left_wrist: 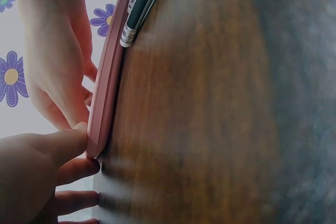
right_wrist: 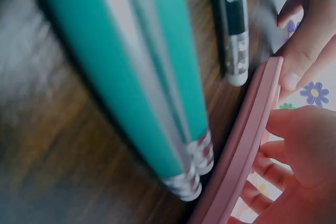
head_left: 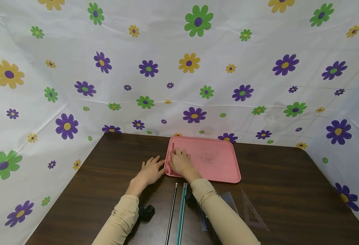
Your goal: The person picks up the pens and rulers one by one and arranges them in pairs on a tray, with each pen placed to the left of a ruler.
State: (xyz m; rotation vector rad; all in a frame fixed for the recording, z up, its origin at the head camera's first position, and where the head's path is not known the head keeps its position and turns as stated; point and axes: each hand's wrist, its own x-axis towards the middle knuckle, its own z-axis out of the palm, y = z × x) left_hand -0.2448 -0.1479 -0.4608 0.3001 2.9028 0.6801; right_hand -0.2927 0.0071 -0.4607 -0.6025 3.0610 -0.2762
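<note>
A pink tray [head_left: 211, 163] lies on the dark wooden table. Along its left side, inside the rim, is a thin reddish pencil [head_left: 173, 145]. My right hand [head_left: 181, 162] reaches into the tray with bent fingers and grips this pencil around its middle, covering part of it. My left hand [head_left: 150, 172] rests at the tray's near left corner, fingers spread; in the left wrist view its thumb [left_wrist: 71, 142] touches the rim. Closer to me lie a black pencil [head_left: 171, 211] and two teal pencils [head_left: 182, 212], their eraser ends toward the tray.
A clear triangle ruler [head_left: 253, 212] lies to the right of my right forearm. Partly under that forearm are clear rulers [head_left: 229, 200]. Behind the table hangs a white flowered cloth [head_left: 167, 44]. Dark marks show on the tray's floor.
</note>
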